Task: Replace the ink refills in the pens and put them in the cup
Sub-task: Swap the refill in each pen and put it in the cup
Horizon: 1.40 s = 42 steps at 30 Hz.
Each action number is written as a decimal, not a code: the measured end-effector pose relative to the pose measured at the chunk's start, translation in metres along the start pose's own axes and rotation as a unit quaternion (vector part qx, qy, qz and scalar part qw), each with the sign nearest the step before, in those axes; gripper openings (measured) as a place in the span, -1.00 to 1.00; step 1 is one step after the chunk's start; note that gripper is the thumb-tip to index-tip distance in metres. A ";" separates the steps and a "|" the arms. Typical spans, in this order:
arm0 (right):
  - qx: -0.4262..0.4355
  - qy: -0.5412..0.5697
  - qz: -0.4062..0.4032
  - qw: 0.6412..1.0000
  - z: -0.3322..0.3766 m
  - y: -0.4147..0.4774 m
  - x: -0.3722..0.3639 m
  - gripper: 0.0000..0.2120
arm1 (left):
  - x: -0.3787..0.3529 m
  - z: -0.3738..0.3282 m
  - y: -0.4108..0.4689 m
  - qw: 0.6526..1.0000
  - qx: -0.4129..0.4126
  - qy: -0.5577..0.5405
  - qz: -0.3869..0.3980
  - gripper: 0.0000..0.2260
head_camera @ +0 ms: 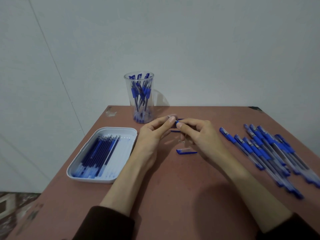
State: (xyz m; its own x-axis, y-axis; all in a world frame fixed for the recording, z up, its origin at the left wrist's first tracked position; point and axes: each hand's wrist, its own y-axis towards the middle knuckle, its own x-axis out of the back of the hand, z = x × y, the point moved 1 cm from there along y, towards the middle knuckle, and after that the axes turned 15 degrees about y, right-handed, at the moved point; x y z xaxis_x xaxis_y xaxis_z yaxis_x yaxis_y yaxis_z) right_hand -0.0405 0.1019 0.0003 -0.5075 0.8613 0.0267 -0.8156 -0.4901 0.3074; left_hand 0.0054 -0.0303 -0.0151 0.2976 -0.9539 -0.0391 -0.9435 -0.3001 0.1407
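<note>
Above the middle of the table my left hand (155,132) and my right hand (197,134) meet, each pinching one end of a blue pen (175,121) whose metal tip points up and left. Its loose blue cap (186,151) lies on the table below my hands. A thin blue refill piece (175,131) lies between my hands. Behind them stands a clear cup (139,97) holding several blue pens. A white tray (86,170) at the left holds several blue refills (98,155). A pile of capped blue pens (270,149) lies at the right.
The brown table (173,196) ends at a pale wall behind the cup. Its left edge runs just beside the tray, with patterned floor (15,205) below. Dark sleeves cover both forearms at the bottom of the view.
</note>
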 end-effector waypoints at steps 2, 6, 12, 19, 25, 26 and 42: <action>-0.016 0.033 0.014 0.999 0.004 -0.001 -0.001 -0.76 | 0.001 -0.001 -0.001 1.000 -0.005 0.015 -0.008 -0.76; -0.045 0.054 0.008 0.998 0.008 -0.001 0.000 -0.63 | 0.002 0.001 0.001 0.999 -0.016 0.033 -0.018 -0.85; -0.034 0.050 0.009 0.998 0.003 -0.001 -0.001 -0.75 | 0.000 0.000 0.000 1.000 -0.021 0.021 0.009 -0.76; -0.050 0.076 0.014 0.996 0.002 0.001 0.001 -0.73 | 0.003 0.001 0.001 0.999 -0.027 0.017 -0.014 -0.81; -0.089 0.100 0.034 0.990 0.002 0.000 0.002 -0.69 | 0.002 0.003 0.002 0.999 -0.030 0.009 0.008 -0.79; -0.096 0.099 0.035 0.990 0.003 0.000 0.003 -0.69 | 0.001 0.003 0.001 1.000 -0.029 0.007 0.011 -0.77; 0.027 -0.300 -0.095 0.949 -0.005 0.007 0.030 -0.83 | 0.001 0.014 0.003 0.877 -0.121 0.465 -0.002 -0.89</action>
State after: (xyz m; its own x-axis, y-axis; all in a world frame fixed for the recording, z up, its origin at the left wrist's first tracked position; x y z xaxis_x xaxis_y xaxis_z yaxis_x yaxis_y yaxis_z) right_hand -0.0630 0.1236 -0.0020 -0.0900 0.8627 0.4977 -0.8527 -0.3249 0.4091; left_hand 0.0012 -0.0326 -0.0289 0.3968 -0.5031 0.7677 -0.9172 -0.1854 0.3526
